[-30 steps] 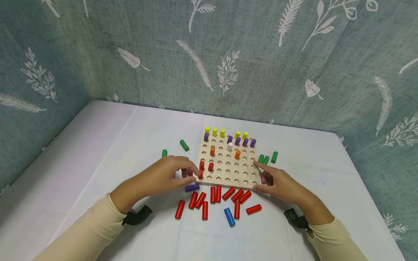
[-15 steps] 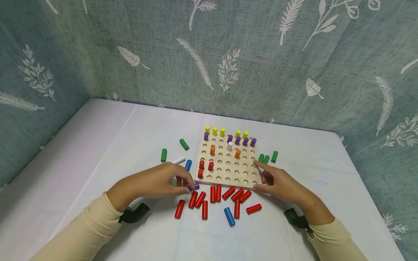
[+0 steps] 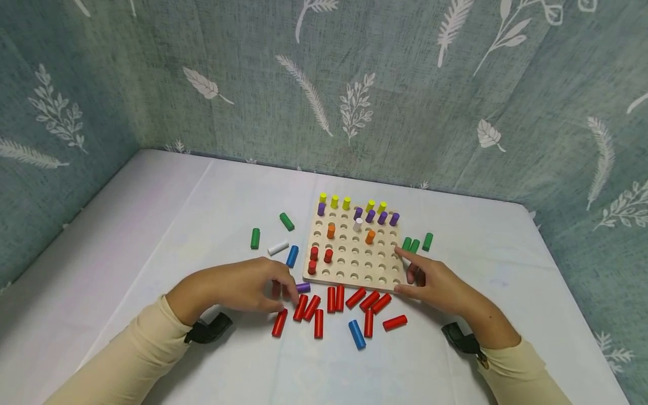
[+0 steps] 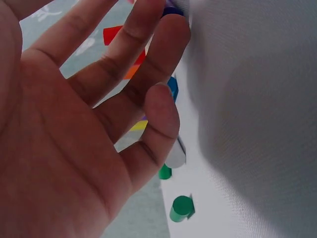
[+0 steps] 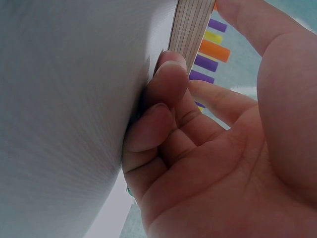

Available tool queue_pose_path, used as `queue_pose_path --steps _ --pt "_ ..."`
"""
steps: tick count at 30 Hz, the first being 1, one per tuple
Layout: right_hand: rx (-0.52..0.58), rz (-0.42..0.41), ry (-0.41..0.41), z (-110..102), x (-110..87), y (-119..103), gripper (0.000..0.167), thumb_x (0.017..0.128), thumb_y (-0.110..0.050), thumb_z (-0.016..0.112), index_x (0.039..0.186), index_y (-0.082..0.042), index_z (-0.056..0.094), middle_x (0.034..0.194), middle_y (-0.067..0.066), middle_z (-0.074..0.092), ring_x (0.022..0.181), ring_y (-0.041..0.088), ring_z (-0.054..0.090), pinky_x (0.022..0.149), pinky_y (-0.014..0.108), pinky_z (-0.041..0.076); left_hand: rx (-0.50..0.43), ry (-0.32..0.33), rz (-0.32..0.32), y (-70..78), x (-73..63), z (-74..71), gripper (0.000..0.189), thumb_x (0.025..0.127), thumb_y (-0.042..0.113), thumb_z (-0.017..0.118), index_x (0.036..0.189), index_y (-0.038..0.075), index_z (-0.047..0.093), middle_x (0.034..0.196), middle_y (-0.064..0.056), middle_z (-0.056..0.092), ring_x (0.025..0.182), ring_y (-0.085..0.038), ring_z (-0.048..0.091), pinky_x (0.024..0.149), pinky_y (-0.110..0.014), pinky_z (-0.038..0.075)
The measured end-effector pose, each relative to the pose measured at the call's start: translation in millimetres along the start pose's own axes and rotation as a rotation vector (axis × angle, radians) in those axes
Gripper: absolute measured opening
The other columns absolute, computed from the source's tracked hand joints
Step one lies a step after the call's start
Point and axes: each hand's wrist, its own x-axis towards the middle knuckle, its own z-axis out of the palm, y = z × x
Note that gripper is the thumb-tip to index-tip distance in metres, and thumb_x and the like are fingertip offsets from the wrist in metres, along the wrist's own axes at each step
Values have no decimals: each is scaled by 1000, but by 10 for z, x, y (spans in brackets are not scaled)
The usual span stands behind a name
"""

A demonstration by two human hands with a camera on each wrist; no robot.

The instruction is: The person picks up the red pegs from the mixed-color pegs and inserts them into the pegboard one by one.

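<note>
A wooden pegboard (image 3: 349, 264) with rows of holes lies mid-table in the head view. Upright in it stand several yellow pegs, several purple pegs, 2 orange pegs, 3 red pegs and a white peg (image 3: 358, 225). My right hand (image 3: 432, 281) holds the board at its right front corner; the right wrist view shows fingers bent against its layered side edge. Left of the board, my left hand (image 3: 248, 286) hovers low with relaxed fingers and nothing in its grasp. Its fingertips are close to two loose red pegs (image 3: 300, 307) and a purple peg (image 3: 303, 287).
Several red pegs (image 3: 369, 301) and a blue peg (image 3: 356, 334) lie before the board. Left of it lie another blue peg (image 3: 292, 256), a white peg (image 3: 278, 247) and green pegs (image 3: 255, 238). More green pegs (image 3: 427, 242) lie to the right. Patterned fabric (image 3: 324, 90) hangs behind.
My left hand has withdrawn from the red peg at the board's front left corner, passed over the loose purple peg and come down nearer the loose red pegs. The right hand stays put.
</note>
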Motion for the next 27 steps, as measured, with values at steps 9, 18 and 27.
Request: queue_pose_path --steps 9,18,27 --pt "-5 12 -1 -6 -1 5 84 85 -31 81 154 -8 39 87 3 53 78 16 49 60 20 43 28 -45 -17 9 -7 -24 29 79 9 83 98 30 77 85 10 64 83 -11 58 73 -23 52" --pt "-16 6 2 -7 9 5 83 85 -29 81 154 -8 39 87 2 53 77 16 49 60 20 43 -7 -78 -33 -27 10 6 28 80 8 82 95 32 77 79 10 62 79 -11 58 70 -23 51" --pt "-7 12 6 6 18 -4 84 84 -32 81 153 -9 39 87 2 53 78 15 49 60 20 43 -14 -75 -20 -44 20 37 24 79 11 83 92 30 77 79 10 61 78 -8 57 70 -22 51"
